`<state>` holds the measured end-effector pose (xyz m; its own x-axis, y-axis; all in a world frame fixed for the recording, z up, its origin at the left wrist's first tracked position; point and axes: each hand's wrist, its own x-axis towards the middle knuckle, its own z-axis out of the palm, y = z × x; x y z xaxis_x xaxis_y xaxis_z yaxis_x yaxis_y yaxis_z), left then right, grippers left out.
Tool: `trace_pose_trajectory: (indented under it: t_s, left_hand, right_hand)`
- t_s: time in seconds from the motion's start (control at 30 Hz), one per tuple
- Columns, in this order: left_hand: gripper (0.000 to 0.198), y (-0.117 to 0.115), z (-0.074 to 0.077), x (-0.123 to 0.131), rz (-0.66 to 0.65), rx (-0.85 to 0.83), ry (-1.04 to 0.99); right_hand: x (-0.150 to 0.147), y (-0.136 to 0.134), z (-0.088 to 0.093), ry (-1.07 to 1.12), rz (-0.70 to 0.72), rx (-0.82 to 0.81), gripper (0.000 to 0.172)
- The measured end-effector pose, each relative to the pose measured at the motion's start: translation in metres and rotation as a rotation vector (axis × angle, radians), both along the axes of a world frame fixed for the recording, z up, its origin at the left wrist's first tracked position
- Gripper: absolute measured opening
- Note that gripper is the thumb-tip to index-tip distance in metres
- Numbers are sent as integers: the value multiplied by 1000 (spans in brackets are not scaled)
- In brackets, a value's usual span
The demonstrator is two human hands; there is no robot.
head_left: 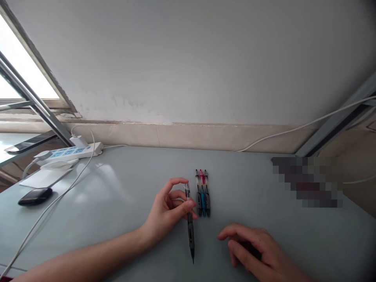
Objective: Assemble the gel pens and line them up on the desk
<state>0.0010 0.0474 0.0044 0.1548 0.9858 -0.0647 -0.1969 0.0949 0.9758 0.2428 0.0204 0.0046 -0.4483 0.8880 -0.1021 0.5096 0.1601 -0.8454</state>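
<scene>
1. A black pen (190, 223) lies on the grey table (123, 188), running near to far, its tip toward the person and its clear upper barrel under the left hand's fingers
2. The left hand (169, 209) comes in from the lower left, forearm low over the table; the thumb presses the pen's barrel from the near side while the index finger curls over its far end, a narrow pinch holding the pen
3. Just right of that pen, three more pens (202, 192) lie side by side, touching one another and parallel to it: a dark one, a red-and-blue one, a dark one; a thin gap parts them from the held pen
4. The right hand (252, 246) rests palm down at the lower right, fingers loosely bent and pointing left, holding nothing, apart from every pen
5. Bare table lies between the two hands and around the pen tip; the stretch right of the three pens is free up to a blurred patch (308, 182) near the right edge
6. On the far left stand a white power strip (70, 152) with its cables (53, 203) trailing toward the near edge, and a dark mouse-like object (35, 196); all well apart from the pens
7. The table's far edge meets a pale wall (188, 58)
</scene>
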Motion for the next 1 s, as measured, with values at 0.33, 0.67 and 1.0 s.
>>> trace_pose_trajectory:
  t_s: [0.33,0.67,1.0]
  left_hand:
    - [43,1,-4,0,-10,3,-16]
    - [42,2,-5,-1,-4,3,-13]
    - [44,4,-3,-1,20,-5,38]
  right_hand:
    - [1,2,0,-14,25,14,28]
    - [0,1,0,-2,14,-4,29]
    - [0,3,-7,52,6,-64,30]
